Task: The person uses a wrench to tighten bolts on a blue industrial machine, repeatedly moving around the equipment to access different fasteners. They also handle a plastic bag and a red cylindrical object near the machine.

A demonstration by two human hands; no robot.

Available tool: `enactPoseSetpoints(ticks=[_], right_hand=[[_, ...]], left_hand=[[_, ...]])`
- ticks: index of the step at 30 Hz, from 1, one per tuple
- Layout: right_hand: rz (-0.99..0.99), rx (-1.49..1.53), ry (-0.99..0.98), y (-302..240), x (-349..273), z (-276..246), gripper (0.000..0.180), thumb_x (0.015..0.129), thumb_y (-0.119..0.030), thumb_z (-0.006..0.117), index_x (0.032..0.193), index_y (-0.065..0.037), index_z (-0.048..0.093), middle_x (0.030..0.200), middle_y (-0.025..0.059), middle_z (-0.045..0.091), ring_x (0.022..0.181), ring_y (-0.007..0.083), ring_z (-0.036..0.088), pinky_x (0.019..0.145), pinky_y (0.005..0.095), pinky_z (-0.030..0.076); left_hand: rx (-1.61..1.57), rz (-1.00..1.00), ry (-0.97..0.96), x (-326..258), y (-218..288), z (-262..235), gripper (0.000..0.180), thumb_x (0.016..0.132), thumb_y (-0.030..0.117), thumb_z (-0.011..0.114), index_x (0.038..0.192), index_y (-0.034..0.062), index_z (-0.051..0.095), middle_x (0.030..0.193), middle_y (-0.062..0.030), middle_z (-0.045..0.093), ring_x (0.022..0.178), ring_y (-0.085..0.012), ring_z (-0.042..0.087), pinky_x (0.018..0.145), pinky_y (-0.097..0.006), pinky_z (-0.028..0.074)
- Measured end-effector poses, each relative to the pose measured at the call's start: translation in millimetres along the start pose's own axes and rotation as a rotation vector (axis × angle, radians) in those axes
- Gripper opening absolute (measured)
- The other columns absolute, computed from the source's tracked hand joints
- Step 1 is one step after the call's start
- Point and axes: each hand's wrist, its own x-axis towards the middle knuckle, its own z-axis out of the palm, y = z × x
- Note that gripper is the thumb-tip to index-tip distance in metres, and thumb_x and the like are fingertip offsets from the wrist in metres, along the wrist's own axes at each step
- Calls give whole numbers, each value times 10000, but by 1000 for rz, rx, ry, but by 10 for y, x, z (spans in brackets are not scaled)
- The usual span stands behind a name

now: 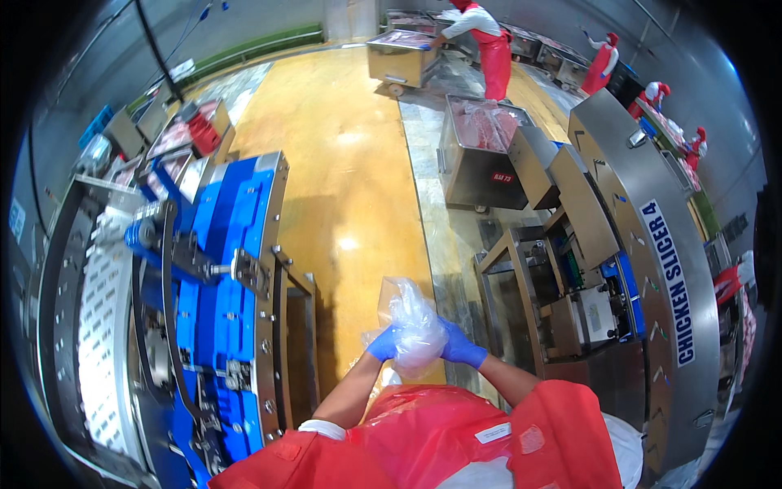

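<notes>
A crumpled, see-through plastic bag (417,323) is gathered up in front of my red apron (432,407). My left hand (383,346), in a blue glove, grips its left side. Round its right side my right hand (463,344) is closed, also in a blue glove. Most of my fingertips are hidden behind the bunched plastic. Whether anything lies inside the folds, I cannot tell. Some loose plastic hangs below the hands, just above the apron.
A machine with a blue belt (224,277) stands close on my left, a large steel machine (652,269) on my right. Ahead are a steel cart of meat (485,155) and another cart (399,61) with a person (489,49) beside it. Yellow floor (342,163) runs between.
</notes>
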Motion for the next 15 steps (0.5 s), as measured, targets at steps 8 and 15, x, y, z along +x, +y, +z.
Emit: enactPoseSetpoints(ticks=[8, 15], right_hand=[[87, -151, 382, 887, 1173, -702, 321, 822, -168, 722, 1109, -34, 669, 1041, 137, 709, 970, 207, 682, 831, 339, 532], [89, 692, 814, 1608, 3246, -1415, 235, 826, -5, 663, 1060, -27, 672, 992, 41, 698, 897, 138, 646, 785, 307, 535]], left_hand=[[289, -252, 355, 1546, 658, -700, 345, 841, 174, 683, 1128, -16, 672, 1063, -124, 706, 965, -227, 657, 866, -359, 513], [153, -530, 295, 2695, 600, -2059, 367, 920, 247, 656, 1221, 43, 608, 1069, -76, 680, 926, -188, 656, 779, -333, 521]])
